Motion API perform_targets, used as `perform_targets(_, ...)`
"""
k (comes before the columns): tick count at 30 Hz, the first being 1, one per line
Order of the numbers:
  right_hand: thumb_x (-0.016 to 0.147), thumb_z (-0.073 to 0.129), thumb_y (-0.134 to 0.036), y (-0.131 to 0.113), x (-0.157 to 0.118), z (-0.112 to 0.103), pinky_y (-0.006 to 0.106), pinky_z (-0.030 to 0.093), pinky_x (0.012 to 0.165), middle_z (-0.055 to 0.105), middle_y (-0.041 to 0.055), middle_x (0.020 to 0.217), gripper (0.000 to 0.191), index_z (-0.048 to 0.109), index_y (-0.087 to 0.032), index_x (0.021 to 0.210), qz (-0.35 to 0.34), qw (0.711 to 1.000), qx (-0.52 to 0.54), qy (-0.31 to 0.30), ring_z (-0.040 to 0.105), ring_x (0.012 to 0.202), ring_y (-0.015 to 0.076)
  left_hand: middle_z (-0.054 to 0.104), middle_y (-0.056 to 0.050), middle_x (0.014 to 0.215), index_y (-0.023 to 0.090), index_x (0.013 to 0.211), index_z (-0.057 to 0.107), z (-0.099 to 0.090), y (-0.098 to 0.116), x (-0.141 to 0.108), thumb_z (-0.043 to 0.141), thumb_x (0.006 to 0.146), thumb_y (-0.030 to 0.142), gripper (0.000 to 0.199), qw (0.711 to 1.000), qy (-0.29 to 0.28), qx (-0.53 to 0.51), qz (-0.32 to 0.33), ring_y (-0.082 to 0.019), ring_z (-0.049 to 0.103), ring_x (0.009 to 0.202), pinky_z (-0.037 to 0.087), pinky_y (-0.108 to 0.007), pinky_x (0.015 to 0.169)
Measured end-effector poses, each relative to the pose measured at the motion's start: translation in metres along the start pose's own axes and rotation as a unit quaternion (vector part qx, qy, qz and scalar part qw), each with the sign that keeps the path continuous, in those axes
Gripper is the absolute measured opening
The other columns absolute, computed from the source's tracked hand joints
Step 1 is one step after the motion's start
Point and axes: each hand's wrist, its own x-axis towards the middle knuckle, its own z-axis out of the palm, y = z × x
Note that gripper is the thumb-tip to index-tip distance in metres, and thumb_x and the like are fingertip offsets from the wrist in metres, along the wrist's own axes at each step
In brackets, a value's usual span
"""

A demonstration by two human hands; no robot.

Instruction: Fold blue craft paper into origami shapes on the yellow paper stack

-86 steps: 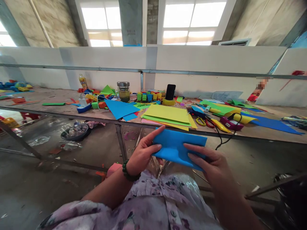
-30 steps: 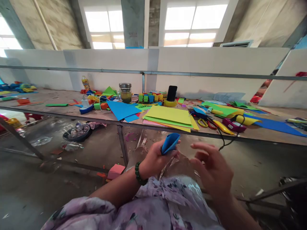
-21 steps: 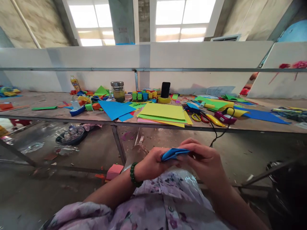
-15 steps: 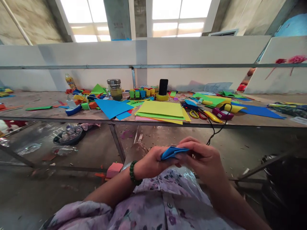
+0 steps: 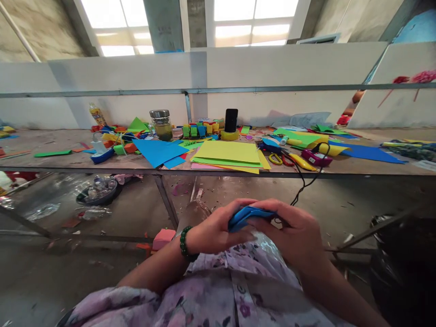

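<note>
Above my lap, in front of the table edge, both hands grip a small piece of folded blue paper (image 5: 245, 215). My left hand (image 5: 218, 231), with a green bead bracelet at the wrist, is closed on its left end. The fingers and thumb of my right hand (image 5: 294, 229) pinch the right side. Several folded layers show between the hands; the underside of the paper is hidden by my fingers. Beyond the hands, a stack of yellow and green paper sheets (image 5: 226, 153) lies at the table's front edge.
On the table (image 5: 211, 171) are blue sheets (image 5: 155, 151), a lidded glass jar (image 5: 161, 125), an upright phone (image 5: 231, 120), scissors (image 5: 275, 158) and a maroon power socket (image 5: 316, 157) with a black cable. A basin of plastic bottles (image 5: 97, 190) sits on the floor at left.
My right hand has moved slightly right, and its fingers now curl further over the paper. The folded blue paper looks more opened and bulged between my hands.
</note>
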Motion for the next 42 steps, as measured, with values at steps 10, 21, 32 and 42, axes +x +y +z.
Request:
perform_targets(10, 0.078, 0.075, -0.02, 0.0027, 0.0016, -0.0003, 0.028, 0.058, 0.078, 0.074, 0.0031, 0.101, 0.025, 0.074, -0.028, 0.102, -0.005, 0.985, 0.161, -0.063, 0.07, 0.09, 0.0183, 0.052, -0.015, 0.14, 0.018, 0.134, 0.043, 0.005, -0.0058, 0.0005, 0.047, 0.096, 0.018, 0.038, 0.99, 0.026, 0.066, 0.122, -0.021, 0.052, 0.128, 0.044, -0.033, 0.106)
perform_targets(21, 0.078, 0.074, -0.017, 0.0047, -0.0001, 0.0014, 0.029, 0.059, 0.072, 0.075, 0.0035, 0.092, 0.018, 0.077, -0.028, 0.092, -0.009, 0.98, 0.192, -0.046, 0.071, 0.082, 0.0182, 0.053, -0.014, 0.139, 0.018, 0.134, 0.044, 0.0036, -0.0056, -0.001, 0.044, 0.096, 0.014, 0.039, 0.992, -0.006, 0.072, 0.104, -0.022, 0.052, 0.127, 0.043, -0.034, 0.106)
perform_targets(32, 0.077, 0.075, -0.022, -0.0021, 0.0006, -0.0036, 0.02, 0.05, 0.047, 0.072, 0.0031, 0.077, 0.004, 0.076, -0.022, 0.081, 0.042, 0.983, 0.174, -0.031, 0.062, 0.055, 0.0106, 0.066, -0.011, 0.103, 0.013, 0.109, 0.057, 0.0056, -0.0064, 0.0005, 0.042, 0.098, 0.025, 0.022, 0.997, -0.028, 0.052, 0.058, -0.018, 0.063, 0.094, 0.05, -0.027, 0.084)
perform_targets(42, 0.077, 0.074, -0.021, 0.0004, -0.0027, -0.0001, 0.023, 0.051, 0.051, 0.07, 0.0028, 0.073, 0.002, 0.075, -0.022, 0.079, 0.035, 0.986, 0.162, -0.011, 0.064, 0.06, 0.0133, 0.067, -0.008, 0.094, 0.013, 0.1, 0.059, 0.0098, -0.0015, 0.0037, 0.042, 0.097, 0.023, 0.021, 0.998, -0.054, 0.033, 0.031, -0.015, 0.063, 0.084, 0.051, -0.025, 0.079)
